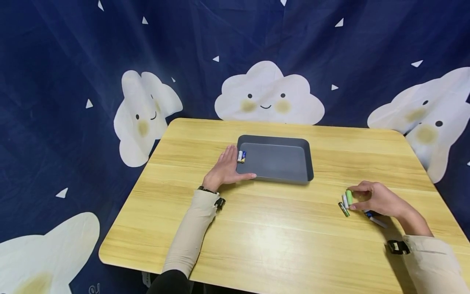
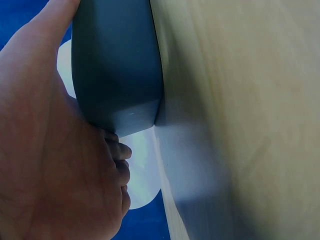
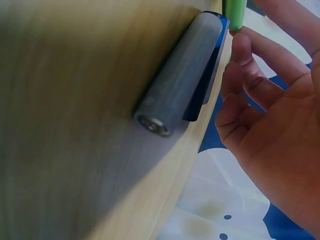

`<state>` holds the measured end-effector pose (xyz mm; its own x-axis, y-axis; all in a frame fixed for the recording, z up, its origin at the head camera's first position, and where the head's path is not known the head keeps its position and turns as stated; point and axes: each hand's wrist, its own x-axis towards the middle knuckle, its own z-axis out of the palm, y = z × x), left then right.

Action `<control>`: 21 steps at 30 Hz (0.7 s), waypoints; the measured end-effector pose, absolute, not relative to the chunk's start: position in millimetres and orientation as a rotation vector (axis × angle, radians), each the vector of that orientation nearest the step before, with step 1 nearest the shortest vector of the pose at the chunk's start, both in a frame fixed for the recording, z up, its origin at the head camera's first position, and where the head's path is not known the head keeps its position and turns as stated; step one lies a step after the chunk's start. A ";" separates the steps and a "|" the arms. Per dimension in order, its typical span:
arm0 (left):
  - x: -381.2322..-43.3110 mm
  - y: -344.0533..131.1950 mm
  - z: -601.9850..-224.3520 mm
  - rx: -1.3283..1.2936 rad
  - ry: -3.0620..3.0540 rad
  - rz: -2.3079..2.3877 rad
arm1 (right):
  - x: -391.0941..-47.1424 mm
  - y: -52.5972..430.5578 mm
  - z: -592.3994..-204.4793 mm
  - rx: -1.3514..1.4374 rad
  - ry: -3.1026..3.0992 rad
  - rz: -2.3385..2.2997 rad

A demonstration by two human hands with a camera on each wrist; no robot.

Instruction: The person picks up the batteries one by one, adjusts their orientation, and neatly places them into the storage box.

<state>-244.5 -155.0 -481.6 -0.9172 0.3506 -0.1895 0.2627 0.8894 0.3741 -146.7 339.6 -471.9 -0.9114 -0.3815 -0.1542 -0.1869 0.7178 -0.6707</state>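
My left hand [image 1: 227,168] lies along the left end of a dark grey tray [image 1: 279,179], its fingers straight and its thumb on the front rim. Two batteries [image 1: 241,157] lie side by side inside the tray, at its left end. On the right of the table, my right hand [image 1: 380,199] pinches a light green battery [image 1: 349,197] end to end between thumb and forefinger. Touching or close beside that one are a white battery [image 1: 345,201] and a dark-and-green battery [image 1: 343,209]. A grey battery [image 3: 180,75] and a blue one [image 3: 206,75] lie beneath the right palm.
A light wooden table [image 1: 275,245] with rounded corners carries everything. Behind it hangs a dark blue curtain [image 1: 198,41] printed with white clouds. Bare tabletop separates the tray from the batteries on the right.
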 end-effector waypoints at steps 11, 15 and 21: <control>-243.2 -155.6 -481.6 0.460 2.801 0.498 | -147.4 338.6 -472.1 -0.423 2.691 -0.904; -243.2 -155.9 -481.4 0.456 2.799 0.495 | -147.1 338.5 -471.1 -0.421 2.697 -0.895; -242.4 -156.0 -479.9 0.458 2.799 0.513 | -146.9 338.7 -466.2 -0.412 2.704 -0.874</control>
